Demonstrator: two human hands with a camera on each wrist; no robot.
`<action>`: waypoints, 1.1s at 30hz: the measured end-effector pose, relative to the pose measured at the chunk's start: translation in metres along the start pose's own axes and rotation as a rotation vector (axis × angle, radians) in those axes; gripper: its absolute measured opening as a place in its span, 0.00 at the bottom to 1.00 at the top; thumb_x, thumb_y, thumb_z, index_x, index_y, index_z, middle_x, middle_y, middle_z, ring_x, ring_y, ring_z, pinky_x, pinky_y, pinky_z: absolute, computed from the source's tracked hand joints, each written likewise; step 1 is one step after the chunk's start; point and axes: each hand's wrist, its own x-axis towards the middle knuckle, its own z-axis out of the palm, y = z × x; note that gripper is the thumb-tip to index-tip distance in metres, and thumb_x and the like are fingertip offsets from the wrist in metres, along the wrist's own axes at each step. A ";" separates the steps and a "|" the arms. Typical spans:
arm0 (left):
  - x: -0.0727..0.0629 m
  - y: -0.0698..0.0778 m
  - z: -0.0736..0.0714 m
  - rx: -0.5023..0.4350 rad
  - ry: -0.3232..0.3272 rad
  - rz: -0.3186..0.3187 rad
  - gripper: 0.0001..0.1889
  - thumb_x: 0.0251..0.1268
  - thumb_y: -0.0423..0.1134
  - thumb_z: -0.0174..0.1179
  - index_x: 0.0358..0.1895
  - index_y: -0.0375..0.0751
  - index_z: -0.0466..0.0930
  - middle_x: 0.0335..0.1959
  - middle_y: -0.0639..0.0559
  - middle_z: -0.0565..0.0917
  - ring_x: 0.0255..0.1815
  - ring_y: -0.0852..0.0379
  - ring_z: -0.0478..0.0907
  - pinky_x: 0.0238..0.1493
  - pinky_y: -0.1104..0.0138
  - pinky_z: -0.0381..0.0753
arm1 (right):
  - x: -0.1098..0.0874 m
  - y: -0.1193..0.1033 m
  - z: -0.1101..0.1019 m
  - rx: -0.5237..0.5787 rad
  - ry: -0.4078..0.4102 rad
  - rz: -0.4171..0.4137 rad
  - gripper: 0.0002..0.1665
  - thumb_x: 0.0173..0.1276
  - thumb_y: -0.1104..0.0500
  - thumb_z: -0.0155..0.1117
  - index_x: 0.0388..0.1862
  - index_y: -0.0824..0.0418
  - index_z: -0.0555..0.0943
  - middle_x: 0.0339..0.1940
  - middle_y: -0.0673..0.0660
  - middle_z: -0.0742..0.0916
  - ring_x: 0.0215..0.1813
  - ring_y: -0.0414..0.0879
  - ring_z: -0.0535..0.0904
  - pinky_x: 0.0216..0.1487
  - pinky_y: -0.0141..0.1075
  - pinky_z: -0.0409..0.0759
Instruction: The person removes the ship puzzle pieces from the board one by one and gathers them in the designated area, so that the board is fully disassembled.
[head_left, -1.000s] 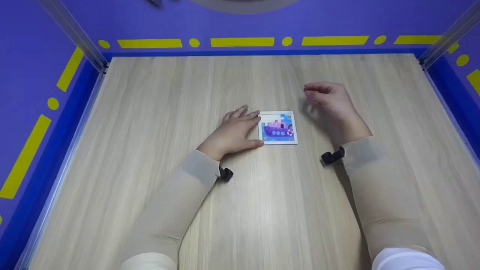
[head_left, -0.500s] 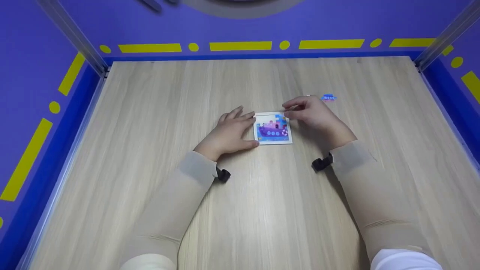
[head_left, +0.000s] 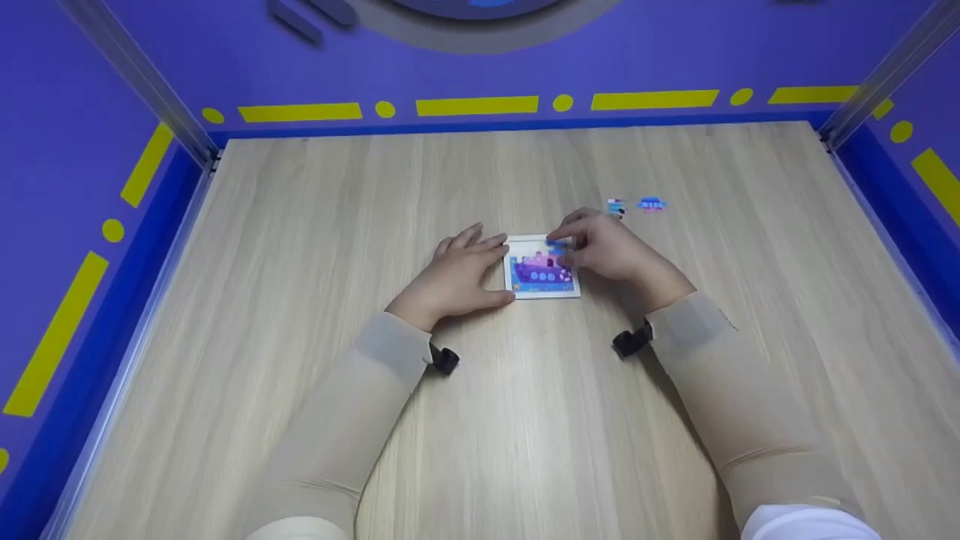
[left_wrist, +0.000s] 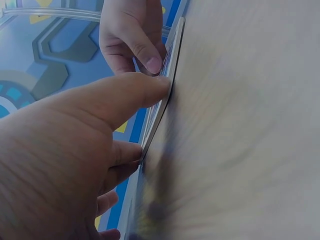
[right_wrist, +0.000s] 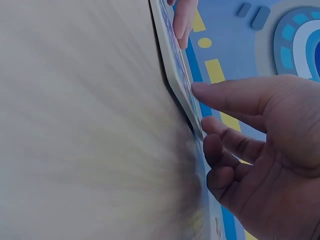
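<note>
A small square jigsaw puzzle [head_left: 538, 276] in a white frame [head_left: 547, 295] lies on the table, showing a purple and pink ship. A pale gap shows at its upper left. My left hand [head_left: 454, 279] rests at its left side, fingers spread, the thumb at the near corner and fingertips at the far one. My right hand [head_left: 616, 251] is over the upper right of the picture, thumb and index finger pinching at a small blue puzzle piece [head_left: 556, 244], mostly covered by the fingertips. In the right wrist view, the thumb [right_wrist: 215, 93] tip meets the picture's edge.
Two loose puzzle pieces lie beyond my right hand: a striped one [head_left: 616, 205] and a blue and pink one [head_left: 651, 204]. Purple-blue panels [head_left: 465, 82] with yellow marks stand round the wooden table [head_left: 495, 420].
My right hand has come left and nearer, from beside the loose pieces onto the puzzle's upper right, uncovering both pieces. The left hand stays at the frame's left side. The head view has tilted slightly upward.
</note>
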 end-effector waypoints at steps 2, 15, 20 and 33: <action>-0.001 -0.001 0.001 -0.002 0.000 -0.003 0.47 0.76 0.66 0.68 0.90 0.49 0.66 0.95 0.57 0.59 1.00 0.44 0.40 0.97 0.40 0.41 | 0.000 -0.001 0.003 -0.014 -0.010 -0.009 0.20 0.77 0.66 0.74 0.66 0.63 0.92 0.71 0.67 0.83 0.59 0.57 0.79 0.60 0.47 0.79; -0.001 0.001 0.003 -0.001 0.010 0.014 0.48 0.75 0.66 0.69 0.90 0.48 0.66 0.95 0.57 0.60 1.00 0.43 0.41 0.97 0.40 0.41 | -0.004 -0.004 0.006 -0.041 -0.026 -0.001 0.14 0.79 0.69 0.72 0.58 0.64 0.95 0.69 0.66 0.81 0.61 0.59 0.78 0.65 0.52 0.80; 0.000 0.002 0.001 0.006 0.010 0.010 0.47 0.75 0.66 0.68 0.90 0.49 0.67 0.95 0.57 0.60 1.00 0.43 0.41 0.97 0.39 0.42 | -0.004 -0.005 0.004 -0.038 -0.011 0.003 0.13 0.79 0.69 0.72 0.57 0.63 0.94 0.70 0.66 0.81 0.64 0.61 0.78 0.68 0.55 0.80; 0.001 0.000 0.000 0.013 0.013 0.006 0.47 0.76 0.65 0.69 0.90 0.49 0.66 0.95 0.57 0.60 1.00 0.43 0.41 0.97 0.40 0.42 | 0.001 -0.009 0.005 -0.042 0.011 0.061 0.26 0.77 0.69 0.73 0.72 0.64 0.85 0.62 0.66 0.87 0.59 0.59 0.80 0.64 0.54 0.80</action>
